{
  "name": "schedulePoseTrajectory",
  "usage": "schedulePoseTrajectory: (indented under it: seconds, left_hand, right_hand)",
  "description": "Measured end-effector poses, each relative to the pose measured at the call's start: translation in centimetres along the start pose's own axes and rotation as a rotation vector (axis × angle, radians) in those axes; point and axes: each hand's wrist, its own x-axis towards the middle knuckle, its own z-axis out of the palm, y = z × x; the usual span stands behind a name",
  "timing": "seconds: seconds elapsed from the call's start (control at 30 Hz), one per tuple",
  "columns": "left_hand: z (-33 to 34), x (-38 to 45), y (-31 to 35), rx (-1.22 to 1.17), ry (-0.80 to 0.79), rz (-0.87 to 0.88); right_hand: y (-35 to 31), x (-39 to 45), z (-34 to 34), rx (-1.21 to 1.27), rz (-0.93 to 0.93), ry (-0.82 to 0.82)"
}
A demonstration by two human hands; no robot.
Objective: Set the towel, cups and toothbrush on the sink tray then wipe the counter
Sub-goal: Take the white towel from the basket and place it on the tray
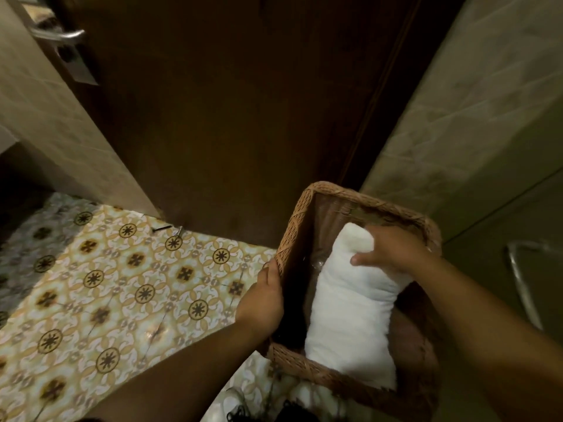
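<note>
A rolled white towel [350,306] lies lengthwise inside a woven wicker tray [307,205] held in front of me above the floor. My right hand [387,251] is closed around the far end of the towel. My left hand [265,296] grips the tray's left wall, thumb inside. Something clear and glassy [320,263] shows faintly in the tray beside the towel; I cannot tell what it is. No cups or toothbrush are clearly visible.
A dark wooden door [228,117] with a metal lever handle [58,35] stands ahead. Tiled walls flank it. Patterned floor tiles [106,284] spread lower left. A chrome pipe [521,284] curves at the right. My shoes [243,403] show below the tray.
</note>
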Motion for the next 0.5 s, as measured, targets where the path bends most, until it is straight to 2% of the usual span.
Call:
schedulePoseTrajectory:
  seconds: [0.1,0.2,0.37,0.43,0.5]
  left_hand:
    - [-0.5,0.1,0.1,-0.045,-0.038,0.021]
    - [-1.1,0.5,0.0,-0.130,-0.104,0.033]
    - [-2.6,1.0,-0.6,-0.144,-0.199,0.061]
    - [-4.2,0.5,-0.5,-0.194,-0.176,0.142]
    - [-6.4,-0.7,-0.2,-0.369,-0.123,0.298]
  right_hand:
    - [-1.7,-4.8,-5.0,-0.105,0.048,0.126]
    - [-3.4,-9.5,-9.2,-0.152,0.082,0.183]
    - [-7.4,-15.4,-12.9,-0.338,0.023,0.258]
    - [-8.9,-17.1,-14.9,-0.386,-0.045,0.333]
    - [-10.3,-18.3,-17.4,-0.357,-0.131,0.390]
